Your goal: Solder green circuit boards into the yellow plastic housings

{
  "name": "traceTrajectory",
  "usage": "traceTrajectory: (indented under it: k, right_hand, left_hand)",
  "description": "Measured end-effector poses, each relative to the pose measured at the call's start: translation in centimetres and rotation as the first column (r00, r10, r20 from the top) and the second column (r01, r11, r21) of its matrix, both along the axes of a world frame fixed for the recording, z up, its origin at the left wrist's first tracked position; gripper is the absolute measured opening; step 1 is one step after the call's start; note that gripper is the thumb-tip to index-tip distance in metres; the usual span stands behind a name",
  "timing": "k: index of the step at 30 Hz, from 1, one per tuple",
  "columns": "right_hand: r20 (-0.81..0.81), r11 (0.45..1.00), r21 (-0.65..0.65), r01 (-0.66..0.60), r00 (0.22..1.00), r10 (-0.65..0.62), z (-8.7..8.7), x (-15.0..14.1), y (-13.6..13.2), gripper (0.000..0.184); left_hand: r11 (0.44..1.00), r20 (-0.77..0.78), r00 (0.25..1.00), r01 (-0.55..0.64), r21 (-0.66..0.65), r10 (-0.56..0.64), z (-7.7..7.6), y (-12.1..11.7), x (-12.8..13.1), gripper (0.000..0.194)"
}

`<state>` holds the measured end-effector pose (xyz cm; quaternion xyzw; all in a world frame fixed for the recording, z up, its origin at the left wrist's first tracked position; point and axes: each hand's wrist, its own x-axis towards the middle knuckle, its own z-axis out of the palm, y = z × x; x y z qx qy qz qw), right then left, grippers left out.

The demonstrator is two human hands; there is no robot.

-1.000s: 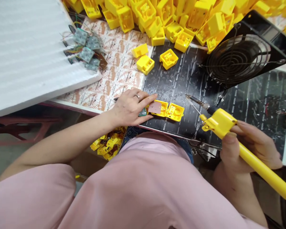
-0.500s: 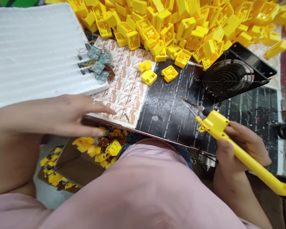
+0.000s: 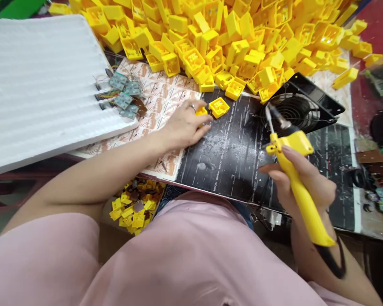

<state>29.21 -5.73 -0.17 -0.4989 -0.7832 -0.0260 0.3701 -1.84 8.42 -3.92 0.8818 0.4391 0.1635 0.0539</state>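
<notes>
Head view: the right hand (image 3: 312, 182) is closed around the yellow handle (image 3: 295, 178) of a soldering iron, its tip (image 3: 271, 114) raised and turned away from the body, toward the round fan (image 3: 293, 112) near the black mat's (image 3: 223, 170) upper right corner, apparently keeping the hot end clear of skin and clothing. The left hand (image 3: 181, 127) lies half-curled at the mat's upper left corner, fingertips over a small yellow piece (image 3: 201, 111); whether it grips cannot be told. A yellow plastic case (image 3: 219, 107) sits just beside it. A heap of yellow cases (image 3: 230, 42) lies beyond the mat's top edge; small circuit boards (image 3: 123, 95) rest on printed paper (image 3: 153, 91).
</notes>
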Motion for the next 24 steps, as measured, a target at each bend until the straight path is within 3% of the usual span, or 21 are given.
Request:
traceTrajectory:
  k: [3,6,10,14,17,20,24]
  right_hand:
    - [0.097,0.984,0.060,-0.166,0.982,0.159,1.2,-1.5,3.5,0.022]
    - [0.134,0.979,0.039,-0.201,0.972,0.194,0.3,-3.2,7.9,0.010]
    - [0.164,0.988,0.017,-0.153,0.975,0.149,-3.0,-5.5,13.9,0.037]
    - [0.200,0.992,-0.083,-0.097,0.973,0.112,-5.3,-7.5,18.0,0.047]
    - [0.198,0.986,-0.102,-0.131,0.969,0.149,-5.3,-7.1,18.3,0.043]
    - [0.154,0.974,-0.073,-0.213,0.963,0.222,-3.9,-5.2,16.6,0.042]
    - [0.085,0.962,-0.058,-0.268,0.958,0.273,-2.1,-3.5,13.0,0.040]
  left_hand:
    - [0.998,-0.045,0.998,0.054,0.011,-0.053,1.2,-3.0,-0.8,0.047]
    - [0.999,-0.120,0.992,-0.026,-0.019,0.024,1.8,-4.8,-2.9,0.050]
    - [0.996,-0.164,0.985,-0.072,-0.052,0.062,1.8,-5.9,-3.7,0.067]
    - [0.988,-0.171,0.979,-0.127,-0.093,0.110,2.5,-3.9,-1.0,0.075]
    - [0.955,-0.210,0.965,-0.205,-0.213,0.160,3.8,-1.7,0.4,0.065]
    - [0.944,-0.100,0.972,-0.232,-0.233,0.214,4.9,0.4,0.4,0.052]
    - [0.919,-0.095,0.961,-0.276,-0.283,0.259,4.5,3.1,1.2,0.044]
